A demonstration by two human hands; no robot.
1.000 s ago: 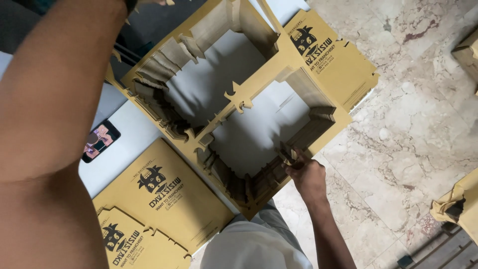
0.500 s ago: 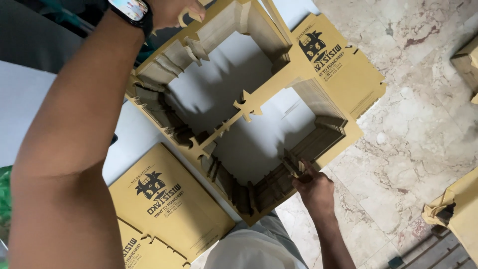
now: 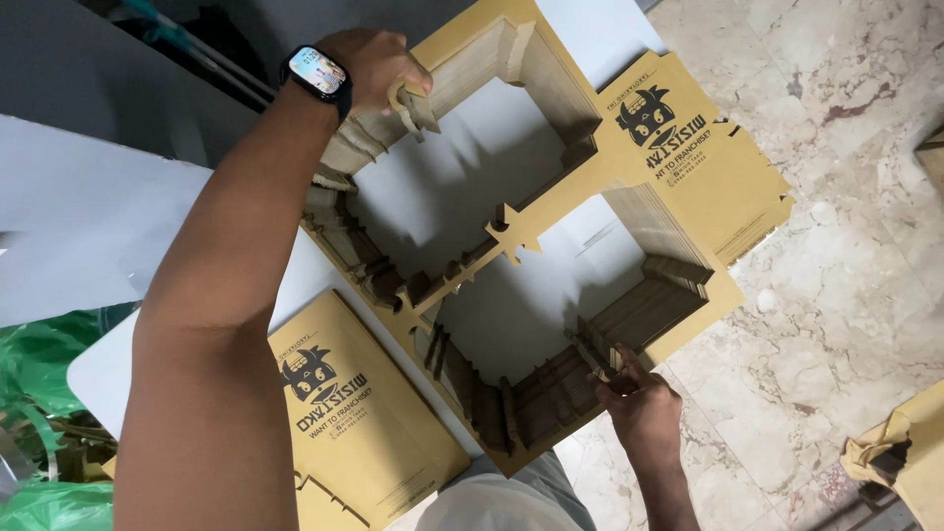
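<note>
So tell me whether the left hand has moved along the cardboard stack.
Yes. The left hand came into view at the cardboard stack's far edge and now grips it.

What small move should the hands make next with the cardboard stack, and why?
Probably lift together: the left hand grips the far corner of the cardboard stack and the right hand pinches the near edge, so both ends look held, on the white table.

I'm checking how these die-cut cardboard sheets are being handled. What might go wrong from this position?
1. The cardboard stack is gripped only at two opposite spots, by the left hand and the right hand; the thin middle bar could sag or bend.
2. The stack juts past the white table over the marble floor, so loose sheets might slide off.
3. Small tabs under the fingers could tear.
</note>
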